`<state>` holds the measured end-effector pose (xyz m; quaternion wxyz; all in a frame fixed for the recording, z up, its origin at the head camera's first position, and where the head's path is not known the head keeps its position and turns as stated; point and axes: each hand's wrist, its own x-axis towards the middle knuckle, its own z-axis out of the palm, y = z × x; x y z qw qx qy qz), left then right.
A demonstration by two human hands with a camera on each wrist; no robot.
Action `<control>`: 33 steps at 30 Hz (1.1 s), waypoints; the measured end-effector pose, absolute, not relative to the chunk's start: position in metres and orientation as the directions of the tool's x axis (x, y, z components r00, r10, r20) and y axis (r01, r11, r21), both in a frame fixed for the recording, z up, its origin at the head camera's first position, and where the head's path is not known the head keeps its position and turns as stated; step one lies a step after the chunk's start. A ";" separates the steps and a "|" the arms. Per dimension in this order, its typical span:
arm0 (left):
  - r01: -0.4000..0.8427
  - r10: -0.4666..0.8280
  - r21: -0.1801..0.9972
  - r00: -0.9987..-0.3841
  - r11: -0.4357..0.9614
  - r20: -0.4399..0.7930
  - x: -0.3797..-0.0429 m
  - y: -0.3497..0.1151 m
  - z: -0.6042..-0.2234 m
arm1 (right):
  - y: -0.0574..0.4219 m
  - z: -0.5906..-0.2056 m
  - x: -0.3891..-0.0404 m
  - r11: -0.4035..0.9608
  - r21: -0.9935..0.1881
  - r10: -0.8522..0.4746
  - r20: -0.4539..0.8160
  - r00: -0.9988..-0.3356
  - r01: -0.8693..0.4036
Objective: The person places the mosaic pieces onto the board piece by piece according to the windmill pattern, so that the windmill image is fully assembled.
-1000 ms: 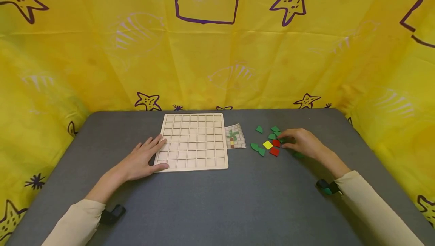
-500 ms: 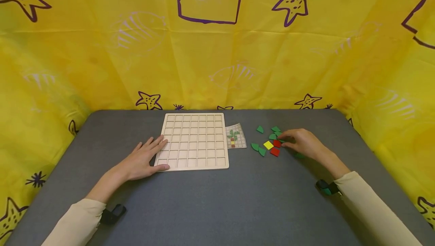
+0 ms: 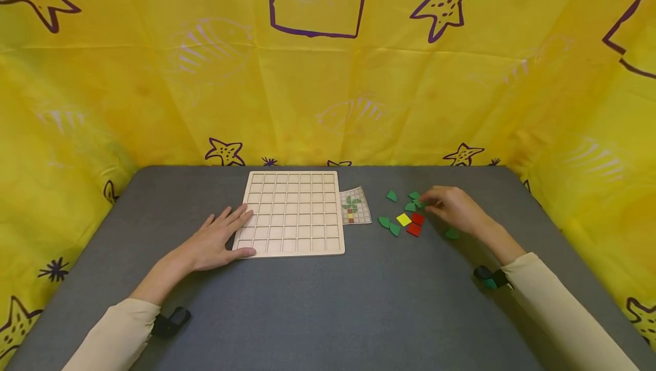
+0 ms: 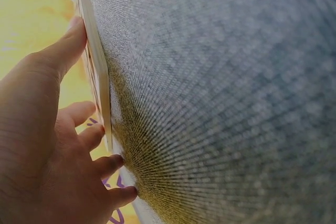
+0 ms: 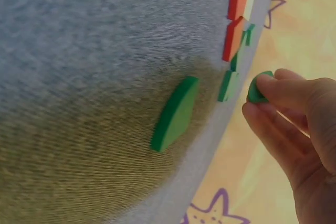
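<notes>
My left hand (image 3: 215, 240) rests spread on the left edge of a pale wooden grid board (image 3: 292, 214); in the left wrist view, its thumb lies along the board's rim (image 4: 97, 61). To the right, my right hand (image 3: 456, 210) pinches a small green tile (image 5: 256, 90) between thumb and fingers, held off the table in the right wrist view. Below and left of that hand lie two red tiles (image 3: 414, 229) and a yellow square tile (image 3: 404, 219), with several green rounded tiles (image 3: 392, 195) around them. One more green tile (image 3: 451, 234) lies under the right wrist.
A small pattern card (image 3: 355, 206) with a printed green, red and yellow figure lies against the board's right side. The dark grey table (image 3: 328, 308) is backed by a yellow cloth (image 3: 287, 92) with sea drawings.
The right hand has risen slightly from the tiles with a green tile in its fingers, showing more of the red tile and the green one beneath the wrist. The left hand stays put.
</notes>
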<state>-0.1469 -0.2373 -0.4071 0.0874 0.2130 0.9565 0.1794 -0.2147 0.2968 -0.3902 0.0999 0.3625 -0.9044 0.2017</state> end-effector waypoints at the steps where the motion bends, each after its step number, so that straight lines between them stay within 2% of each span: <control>1: 0.375 0.438 0.380 -0.894 0.845 -0.091 -0.147 -0.237 -0.407 | 0.296 -0.389 -0.215 0.653 -0.288 -0.618 0.333 -0.712 -0.701; 19: 0.368 0.437 0.389 -0.894 0.845 -0.103 -0.146 -0.237 -0.405 | 0.276 -0.373 -0.220 0.656 -0.328 -0.613 0.293 -0.734 -0.680; 26: 0.364 0.435 0.395 -0.895 0.844 -0.104 -0.146 -0.238 -0.406 | 0.263 -0.367 -0.223 0.671 -0.353 -0.609 0.240 -0.756 -0.652; 33: 0.359 0.433 0.402 -0.895 0.842 -0.109 -0.146 -0.238 -0.406 | 0.250 -0.364 -0.228 0.654 -0.382 -0.627 0.209 -0.750 -0.653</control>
